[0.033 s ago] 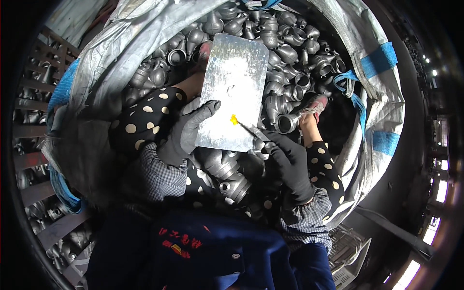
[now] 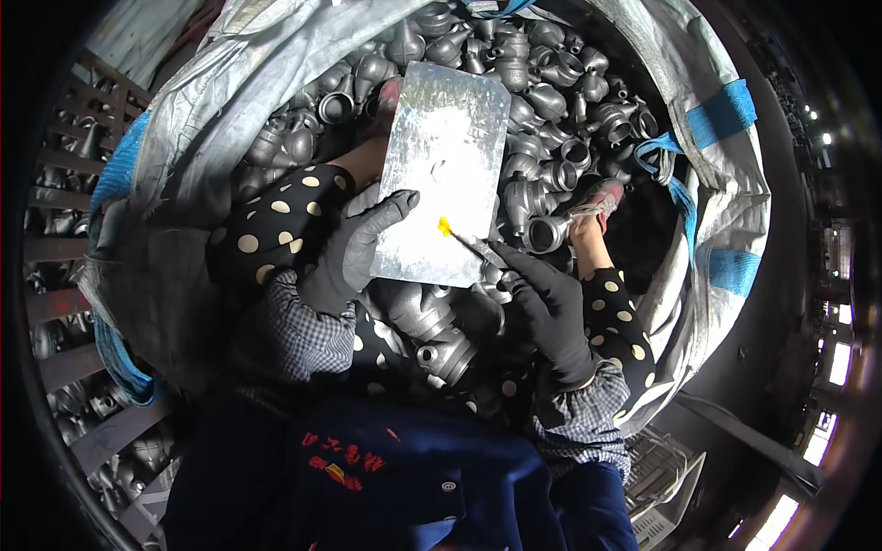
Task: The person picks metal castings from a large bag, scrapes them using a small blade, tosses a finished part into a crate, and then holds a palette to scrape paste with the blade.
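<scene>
My left hand, in a grey glove, grips the left edge of a shiny, flat metal sheet, its thumb lying on top. A small yellow dab that looks like paint is on the lower part of the sheet. My right hand, in a dark glove, pinches a thin dark brush-like stick whose tip meets the yellow dab. Below the sheet, between my legs, lie grey cast-metal pipe fittings. The fingers of my left hand beneath the sheet are hidden.
A large white woven bulk bag with blue straps surrounds me. Many similar metal fittings fill it around my feet. Slatted bars with more fittings behind stand at left. A pale plastic crate sits at lower right.
</scene>
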Motion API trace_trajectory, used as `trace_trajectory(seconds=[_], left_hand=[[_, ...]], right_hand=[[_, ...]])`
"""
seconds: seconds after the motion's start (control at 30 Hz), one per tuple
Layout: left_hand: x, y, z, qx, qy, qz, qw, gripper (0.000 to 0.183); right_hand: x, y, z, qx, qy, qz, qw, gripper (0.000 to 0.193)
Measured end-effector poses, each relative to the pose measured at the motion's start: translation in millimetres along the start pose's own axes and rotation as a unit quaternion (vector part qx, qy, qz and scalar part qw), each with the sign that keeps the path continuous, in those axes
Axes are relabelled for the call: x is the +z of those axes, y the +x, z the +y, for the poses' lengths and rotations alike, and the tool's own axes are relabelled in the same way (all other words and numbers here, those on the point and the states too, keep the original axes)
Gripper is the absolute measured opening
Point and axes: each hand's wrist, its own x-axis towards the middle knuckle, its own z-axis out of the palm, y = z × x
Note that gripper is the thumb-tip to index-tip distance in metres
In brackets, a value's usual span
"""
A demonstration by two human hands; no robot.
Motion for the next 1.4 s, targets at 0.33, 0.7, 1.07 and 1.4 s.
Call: trace_trajectory(seconds=[0.33,0.7,1.07,1.4], left_hand=[[1.3,3.5,-6.6,0.024,0.078,0.047,0.996,0.036],[-13.4,-0.1,-9.9,0.035,0.142,0.040,0.988,0.036],[-12.5,0.7,-9.6,0.041,0.198,0.032,0.979,0.034],[-11.2,0.6,-13.4,0.054,0.143,0.062,0.986,0.023]], right_hand=[[-3.4,-4.4,-2.4,-0.071,-0.227,-0.020,0.971,0.049],[1.2,-5.3,-4.8,-0.063,-0.273,-0.027,0.960,0.048],[1.1,-3.6,-2.9,-0.066,-0.273,-0.027,0.959,0.044],[4.0,-6.2,-0.6,-0.063,-0.289,-0.026,0.955,0.045]])
